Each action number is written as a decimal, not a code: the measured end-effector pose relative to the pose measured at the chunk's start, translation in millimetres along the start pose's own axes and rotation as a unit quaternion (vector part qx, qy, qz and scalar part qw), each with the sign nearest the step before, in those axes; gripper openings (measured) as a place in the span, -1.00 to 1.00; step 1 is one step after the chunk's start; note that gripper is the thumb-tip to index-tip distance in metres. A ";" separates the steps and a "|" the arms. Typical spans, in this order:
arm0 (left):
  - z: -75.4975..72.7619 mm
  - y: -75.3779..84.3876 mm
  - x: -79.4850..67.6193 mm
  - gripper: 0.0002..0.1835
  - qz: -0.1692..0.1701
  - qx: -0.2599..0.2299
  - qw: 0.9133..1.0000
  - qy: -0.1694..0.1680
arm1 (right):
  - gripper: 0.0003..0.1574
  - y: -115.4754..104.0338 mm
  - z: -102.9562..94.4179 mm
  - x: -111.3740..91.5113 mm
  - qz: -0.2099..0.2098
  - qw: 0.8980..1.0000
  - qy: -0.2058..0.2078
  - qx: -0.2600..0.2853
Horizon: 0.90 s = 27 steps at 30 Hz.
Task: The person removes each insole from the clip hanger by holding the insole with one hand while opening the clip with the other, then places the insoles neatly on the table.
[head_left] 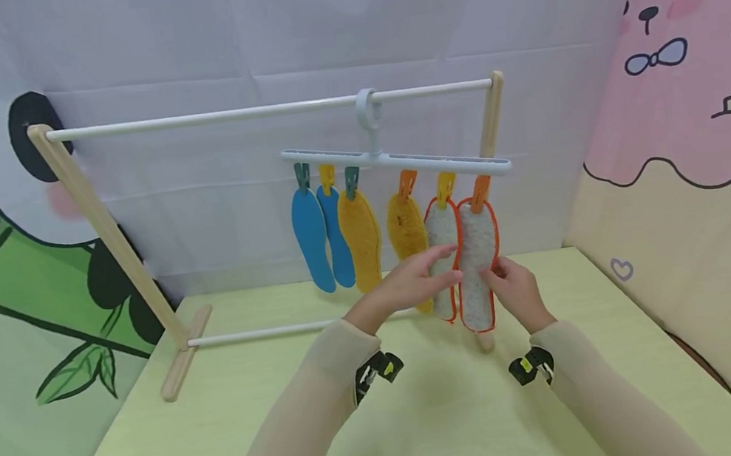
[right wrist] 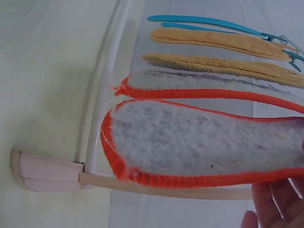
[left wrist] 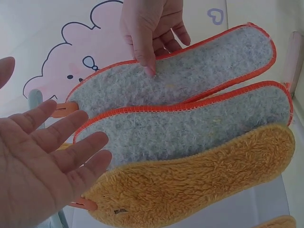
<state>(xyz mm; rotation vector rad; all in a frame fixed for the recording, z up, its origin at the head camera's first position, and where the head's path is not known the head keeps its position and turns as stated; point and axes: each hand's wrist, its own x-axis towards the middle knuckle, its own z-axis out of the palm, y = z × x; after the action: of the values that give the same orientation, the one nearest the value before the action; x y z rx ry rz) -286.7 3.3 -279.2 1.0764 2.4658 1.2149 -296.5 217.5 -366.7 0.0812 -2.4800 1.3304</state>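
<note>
A grey fuzzy insole with orange edging (head_left: 479, 287) hangs from an orange clothespin (head_left: 480, 190) at the right end of the white hanger (head_left: 331, 153). My right hand (head_left: 518, 294) pinches its right edge, with the thumb on the front face and the other fingers behind. The left hand (head_left: 405, 282) has its fingers spread and straight, in front of the second grey insole (head_left: 439, 231), which hangs from a yellow clothespin (head_left: 446, 188). In the left wrist view, that palm (left wrist: 33, 166) holds nothing. Beside it hangs a yellow fleecy insole (left wrist: 199, 178).
The hanger hooks over the top rail (head_left: 207, 117) of a wooden-legged rack (head_left: 116, 243). Another yellow insole (head_left: 360, 240) and two blue insoles (head_left: 310, 237) hang to the left. A lower rail (head_left: 256, 334) runs above the pale table (head_left: 427, 429).
</note>
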 end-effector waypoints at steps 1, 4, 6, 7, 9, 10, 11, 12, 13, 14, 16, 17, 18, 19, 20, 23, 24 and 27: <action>-0.5 0.7 0.9 -0.39 0.001 -0.001 1.000 0.000 | -0.59 -0.7 -0.1 1.3 0.002 1.000 0.001 0.004; -2.4 2.4 3.7 -0.40 0.005 -0.001 1.000 0.006 | -0.58 -2.8 -0.3 3.6 0.010 1.000 0.005 0.016; -4.6 4.0 5.5 -0.40 0.007 -0.003 1.000 0.016 | -0.57 -3.4 -1.0 3.6 0.014 1.000 0.007 0.023; -5.8 4.5 6.4 -0.41 0.007 -0.006 1.000 0.024 | -0.56 -3.8 -1.6 3.0 0.015 1.000 0.005 0.024; -8.3 5.2 8.1 -0.43 0.006 -0.015 0.999 0.043 | -0.53 -3.9 -2.8 0.9 0.016 0.999 -0.005 0.027; -9.5 5.5 8.8 -0.44 0.004 -0.023 0.998 0.052 | -0.52 -3.9 -3.5 -0.5 0.018 0.999 -0.013 0.035; -10.7 5.9 9.5 -0.45 0.003 -0.030 0.998 0.061 | -0.51 -4.0 -4.2 -2.0 0.019 0.999 -0.023 0.043; -11.7 6.1 10.2 -0.46 0.000 -0.038 0.997 0.070 | -0.51 -4.1 -4.7 -3.4 0.021 0.998 -0.032 0.054; -12.5 6.6 10.9 -0.47 0.000 -0.045 0.996 0.076 | -0.51 -4.3 -5.8 -5.3 0.023 0.997 -0.041 0.064; -13.2 7.4 11.6 -0.48 -0.002 -0.050 0.995 0.082 | -0.51 -4.6 -6.7 -6.9 0.024 0.996 -0.048 0.074; -14.5 8.8 13.3 -0.49 -0.004 -0.058 0.994 0.091 | -0.54 -6.2 -8.7 -9.7 0.022 0.993 -0.062 0.101; -15.0 9.4 14.3 -0.49 -0.005 -0.060 0.994 0.096 | -0.55 -7.7 -9.4 -11.1 0.017 0.991 -0.070 0.115; -15.6 10.0 15.4 -0.49 -0.007 -0.061 0.993 0.101 | -0.57 -9.0 -10.0 -12.0 0.012 0.989 -0.077 0.125; -16.0 10.6 16.6 -0.49 -0.008 -0.062 0.993 0.105 | -0.58 -10.7 -10.5 -13.0 0.004 0.987 -0.086 0.134; -16.3 10.6 18.2 -0.48 -0.011 -0.063 0.992 0.107 | -0.59 -12.7 -10.8 -14.1 -0.005 0.985 -0.097 0.142; -17.0 12.2 22.3 -0.46 -0.022 -0.058 0.991 0.117 | -0.63 -18.1 -10.7 -17.1 -0.030 0.980 -0.122 0.152; -17.1 13.0 23.8 -0.47 -0.024 -0.058 0.991 0.121 | -0.64 -19.3 -10.5 -18.0 -0.036 0.980 -0.125 0.149; -17.2 15.8 26.6 -0.48 -0.032 -0.060 0.989 0.133 | -0.67 -21.3 -9.5 -20.3 -0.049 0.980 -0.130 0.141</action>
<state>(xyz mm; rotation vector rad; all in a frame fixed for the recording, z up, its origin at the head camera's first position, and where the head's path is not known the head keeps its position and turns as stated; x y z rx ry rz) -305.3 17.2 -252.5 0.8457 2.5533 1.5520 -270.6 211.2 -351.1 0.4657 -2.4334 1.7132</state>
